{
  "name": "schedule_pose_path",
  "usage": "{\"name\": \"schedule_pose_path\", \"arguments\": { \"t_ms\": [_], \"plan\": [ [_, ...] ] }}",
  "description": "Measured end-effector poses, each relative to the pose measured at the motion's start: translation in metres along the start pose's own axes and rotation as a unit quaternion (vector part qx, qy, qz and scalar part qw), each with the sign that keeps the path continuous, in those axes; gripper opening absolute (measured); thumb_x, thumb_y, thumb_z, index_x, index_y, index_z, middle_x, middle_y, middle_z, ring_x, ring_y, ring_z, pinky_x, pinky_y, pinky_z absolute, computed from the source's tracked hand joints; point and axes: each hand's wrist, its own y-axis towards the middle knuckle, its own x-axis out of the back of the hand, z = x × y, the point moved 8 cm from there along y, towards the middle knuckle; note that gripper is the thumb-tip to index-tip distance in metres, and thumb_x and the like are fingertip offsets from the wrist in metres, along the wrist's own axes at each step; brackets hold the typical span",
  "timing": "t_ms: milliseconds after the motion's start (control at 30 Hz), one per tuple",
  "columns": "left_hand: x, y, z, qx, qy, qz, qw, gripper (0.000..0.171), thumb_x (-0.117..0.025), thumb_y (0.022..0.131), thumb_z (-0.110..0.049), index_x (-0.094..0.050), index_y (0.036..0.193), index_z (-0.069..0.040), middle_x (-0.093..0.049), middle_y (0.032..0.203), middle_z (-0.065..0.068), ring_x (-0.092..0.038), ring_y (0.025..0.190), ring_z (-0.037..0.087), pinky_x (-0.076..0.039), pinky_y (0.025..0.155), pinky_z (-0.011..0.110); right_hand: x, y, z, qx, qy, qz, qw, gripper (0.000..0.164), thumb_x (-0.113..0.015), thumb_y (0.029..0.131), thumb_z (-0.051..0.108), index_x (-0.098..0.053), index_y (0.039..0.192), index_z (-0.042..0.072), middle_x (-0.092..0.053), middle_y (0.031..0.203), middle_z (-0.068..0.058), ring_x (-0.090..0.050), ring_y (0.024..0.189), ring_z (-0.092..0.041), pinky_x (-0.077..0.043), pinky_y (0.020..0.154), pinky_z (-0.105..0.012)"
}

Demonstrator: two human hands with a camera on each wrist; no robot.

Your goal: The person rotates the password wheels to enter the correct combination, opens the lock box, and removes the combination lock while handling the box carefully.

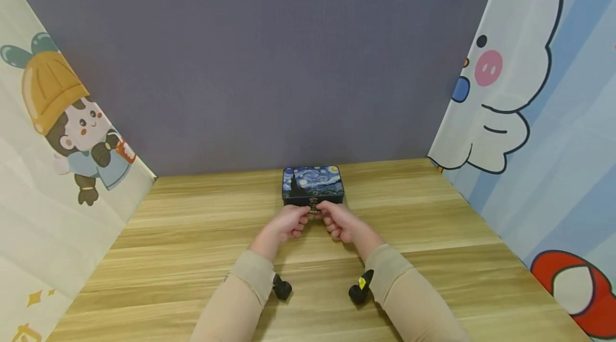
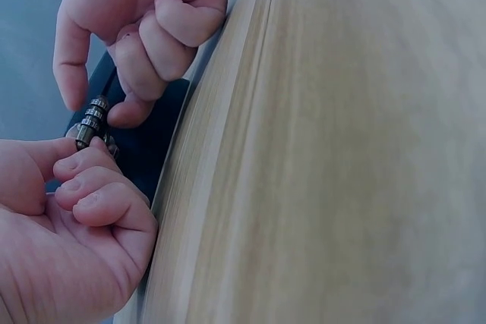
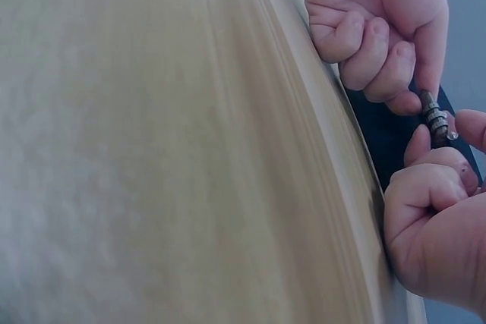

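Note:
A small dark box [image 1: 313, 183] with a swirling blue-and-yellow night-sky picture on its lid stands closed at the table's far edge. On its front, by the metal clasp [image 1: 314, 201], hangs a small metal combination padlock [image 2: 93, 119] with ringed number dials. My left hand [image 1: 290, 221] pinches one end of the padlock between thumb and index finger, the other fingers curled in. From the opposite side my right hand [image 1: 340, 222] has its thumb and bent index finger on either side of the dials. In the right wrist view, the padlock [image 3: 435, 117] lies between both hands' fingertips.
The wood-grain table [image 1: 192, 235] runs up to a grey back panel [image 1: 269, 64]. Cartoon-printed curtains flank it, one on the left [image 1: 29, 171] and one on the right [image 1: 553, 171]. Black wrist devices [image 1: 282, 288] sit by both sleeves.

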Motion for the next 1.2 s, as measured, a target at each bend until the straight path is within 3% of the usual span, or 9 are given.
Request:
{"name": "schedule_pose_path", "arguments": {
  "t_ms": [400,1200],
  "plan": [
    [0.003,0.003,0.003,0.004,0.0,-0.002,1.0,0.029,-0.047,0.109,-0.024,-0.052,0.091,-0.001,-0.035,0.065,-0.003,-0.022,0.048,0.009,-0.023,0.046,0.024,0.004,0.0,-0.001,-0.01,0.003,-0.007,1.0,0.029,-0.06,0.095,0.033,-0.055,0.092,0.005,-0.027,0.055,0.01,-0.022,0.041,-0.003,-0.019,0.038,-0.019],
    [0.004,0.006,0.004,-0.007,0.006,0.01,0.9999,0.03,-0.048,0.108,-0.025,-0.052,0.088,-0.003,-0.035,0.066,-0.003,-0.024,0.049,0.009,-0.024,0.047,0.023,-0.011,0.004,-0.002,-0.002,0.009,-0.003,1.0,0.021,-0.061,0.094,0.025,-0.056,0.089,0.006,-0.029,0.057,0.008,-0.022,0.041,-0.004,-0.019,0.038,-0.02]
  ]
}}
